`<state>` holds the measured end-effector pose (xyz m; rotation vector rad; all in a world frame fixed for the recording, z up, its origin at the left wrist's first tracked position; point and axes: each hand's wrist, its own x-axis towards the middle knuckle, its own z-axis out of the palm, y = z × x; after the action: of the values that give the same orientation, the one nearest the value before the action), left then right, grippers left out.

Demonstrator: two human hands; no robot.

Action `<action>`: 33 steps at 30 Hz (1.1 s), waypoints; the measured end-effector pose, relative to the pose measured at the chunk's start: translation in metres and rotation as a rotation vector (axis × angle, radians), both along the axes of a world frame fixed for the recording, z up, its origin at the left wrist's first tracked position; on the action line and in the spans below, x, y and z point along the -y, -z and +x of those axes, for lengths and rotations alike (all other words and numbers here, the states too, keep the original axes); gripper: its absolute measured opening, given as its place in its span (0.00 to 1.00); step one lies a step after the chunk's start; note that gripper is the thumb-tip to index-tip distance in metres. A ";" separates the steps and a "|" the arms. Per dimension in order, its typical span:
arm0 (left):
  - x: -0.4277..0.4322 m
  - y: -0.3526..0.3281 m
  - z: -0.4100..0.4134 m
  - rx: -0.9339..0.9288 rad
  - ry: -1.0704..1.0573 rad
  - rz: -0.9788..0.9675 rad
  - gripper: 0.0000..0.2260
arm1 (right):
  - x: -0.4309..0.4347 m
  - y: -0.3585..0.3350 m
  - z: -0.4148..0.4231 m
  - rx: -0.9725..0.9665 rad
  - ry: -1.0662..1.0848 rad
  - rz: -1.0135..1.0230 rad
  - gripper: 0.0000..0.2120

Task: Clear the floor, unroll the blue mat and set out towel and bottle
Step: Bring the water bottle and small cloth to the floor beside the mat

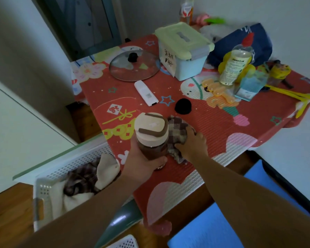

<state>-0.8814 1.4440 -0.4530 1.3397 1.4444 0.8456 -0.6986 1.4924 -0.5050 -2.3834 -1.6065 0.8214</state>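
A brown bottle (pixel 151 135) with a cream lid and brown strap is gripped round its body by my left hand (pixel 141 163), at the near edge of the red patterned table (pixel 213 122). Right beside it lies a checked grey-brown towel (pixel 177 129), bunched up, with my right hand (pixel 191 145) gripping its near side. The blue mat (pixel 222 221) lies flat on the floor at the lower right, below the table edge.
On the table stand a glass pot lid (pixel 134 66), a white remote (pixel 146 93), a black cap (pixel 183 106), a pale lidded box (pixel 183 51), a clear bottle (pixel 235 63) and a navy bag (pixel 247 43). A white perforated basket (pixel 48 178) with clothes sits at the left.
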 end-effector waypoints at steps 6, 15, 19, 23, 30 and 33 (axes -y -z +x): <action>0.001 -0.006 -0.011 -0.028 0.055 -0.001 0.44 | 0.012 -0.020 -0.004 -0.174 0.028 0.198 0.27; 0.028 -0.051 -0.046 0.108 0.161 -0.003 0.48 | 0.074 -0.112 0.006 -0.131 0.077 0.338 0.26; 0.054 -0.092 -0.056 0.207 0.212 0.106 0.40 | 0.130 -0.162 -0.008 -0.133 0.175 0.435 0.27; 0.082 -0.131 -0.070 0.233 0.326 0.185 0.38 | 0.195 -0.198 -0.026 -0.123 0.263 0.531 0.29; 0.164 -0.186 -0.090 0.176 0.480 0.240 0.39 | 0.323 -0.245 -0.056 -0.051 0.446 0.558 0.29; 0.203 -0.198 -0.078 0.177 0.547 0.225 0.41 | 0.382 -0.249 -0.054 -0.003 0.516 0.550 0.29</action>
<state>-0.9596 1.2405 -0.2547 1.6751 0.7985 0.7474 -0.7530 1.1102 -0.2561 -2.2060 -0.9606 0.2399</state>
